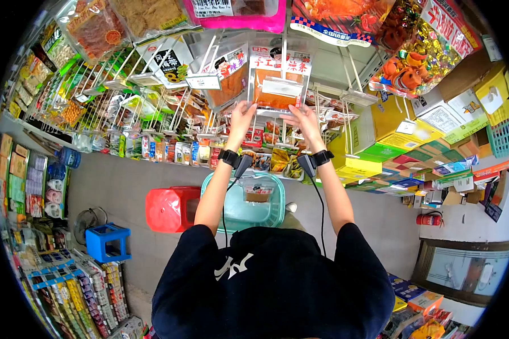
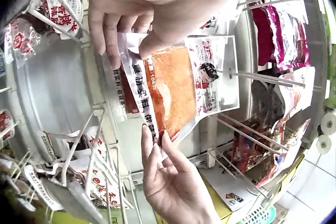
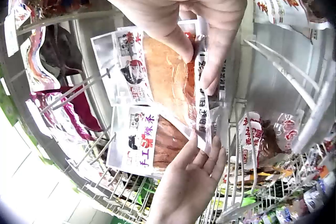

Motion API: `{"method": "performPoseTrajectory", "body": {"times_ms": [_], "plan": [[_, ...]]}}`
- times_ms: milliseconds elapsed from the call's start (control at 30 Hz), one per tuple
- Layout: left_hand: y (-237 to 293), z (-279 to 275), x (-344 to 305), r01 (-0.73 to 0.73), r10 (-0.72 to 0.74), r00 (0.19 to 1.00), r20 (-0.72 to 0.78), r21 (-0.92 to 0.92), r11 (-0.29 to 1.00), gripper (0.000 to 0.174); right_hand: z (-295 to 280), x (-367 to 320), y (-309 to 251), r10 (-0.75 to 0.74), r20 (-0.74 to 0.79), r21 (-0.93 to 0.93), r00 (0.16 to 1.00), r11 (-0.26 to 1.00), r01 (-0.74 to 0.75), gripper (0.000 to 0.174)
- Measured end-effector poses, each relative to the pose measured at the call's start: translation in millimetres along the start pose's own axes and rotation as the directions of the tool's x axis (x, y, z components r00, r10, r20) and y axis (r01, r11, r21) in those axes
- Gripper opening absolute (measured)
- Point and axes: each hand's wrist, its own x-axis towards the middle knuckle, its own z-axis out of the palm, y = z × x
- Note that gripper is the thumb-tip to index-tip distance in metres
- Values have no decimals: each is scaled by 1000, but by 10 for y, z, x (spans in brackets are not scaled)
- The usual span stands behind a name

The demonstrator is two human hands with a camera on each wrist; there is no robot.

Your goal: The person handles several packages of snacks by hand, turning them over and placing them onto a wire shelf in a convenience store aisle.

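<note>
A clear packet of orange spicy strips [image 1: 278, 66] with a white printed label hangs on a rack hook in front of me. At its lower left corner my left hand [image 1: 241, 120] pinches the edge. My right hand [image 1: 304, 121] pinches the lower right corner, its thumb on the front in the right wrist view. The left wrist view shows the packet [image 2: 176, 85] tilted, with both hands at its bottom seam. Beside it on the left hangs a similar packet [image 3: 170, 145], partly overlapped by the first. A price tag [image 1: 283, 87] covers part of the held packet.
Wire hooks stick out around the hands, one with a price tag [image 1: 203, 81]. Larger snack bags [image 1: 339, 20] hang above. Below me stand a green basket [image 1: 209, 183] holding a packet [image 1: 257, 195] and a red stool [image 1: 167, 209]. Yellow cartons [image 1: 398, 121] are stacked right.
</note>
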Motion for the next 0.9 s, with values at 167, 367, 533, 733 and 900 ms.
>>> {"method": "performPoseTrajectory", "body": {"times_ms": [167, 367, 533, 733, 900], "plan": [[-187, -16, 168, -45, 46, 999, -5, 166, 985, 28, -95, 192, 145, -14, -13, -26, 1000, 1000, 14, 51], [-333, -52, 286, 48, -43, 999, -30, 188, 981, 44, -227, 427, 358, 10, -95, -126, 995, 992, -22, 55], [-259, -95, 249, 59, -61, 998, 13, 120, 991, 42, -257, 508, 379, 31, -81, -152, 996, 987, -43, 60], [-260, -232, 126, 111, -123, 981, 147, 91, 990, 40, -276, 546, 456, 4, -131, -162, 991, 987, -25, 64], [-41, -345, -106, 175, -173, 966, 194, 3, 985, 33, -429, 475, 483, -9, -93, -147, 996, 989, -5, 60]]}}
